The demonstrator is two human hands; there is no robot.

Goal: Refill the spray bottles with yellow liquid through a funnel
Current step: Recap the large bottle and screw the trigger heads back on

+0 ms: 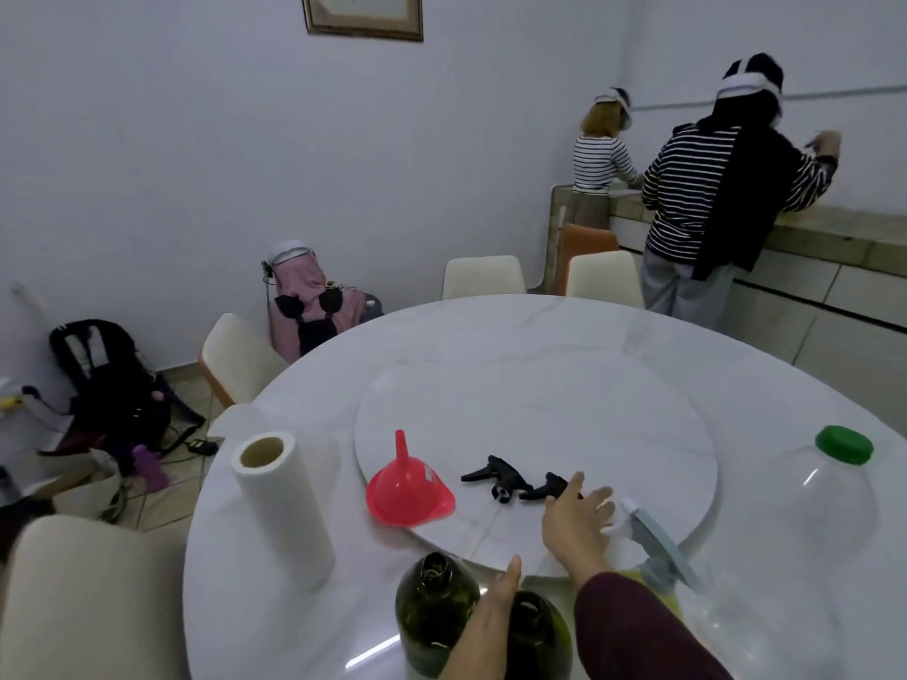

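A red funnel [408, 489] stands upside down on the white turntable [535, 434]. Two black spray heads [496, 476] [547, 485] lie beside it. My right hand [576, 517] reaches with spread fingers over the nearer spray head, touching or just above it. Two dark green glass bottles [434, 615] [542, 638] stand uncapped at the near edge. My left hand [491, 613] sits between them, seen edge-on with fingers straight. A clear spray bottle with a grey-blue trigger head [660, 544] holds some yellow liquid [655, 588] to the right of my right arm.
A paper towel roll [280, 507] stands at the left of the round marble table [736, 365]. A clear jug with a green cap [844, 444] is at the far right. Chairs ring the table. Two people stand at a counter [834, 233] behind, and a third sits by the wall.
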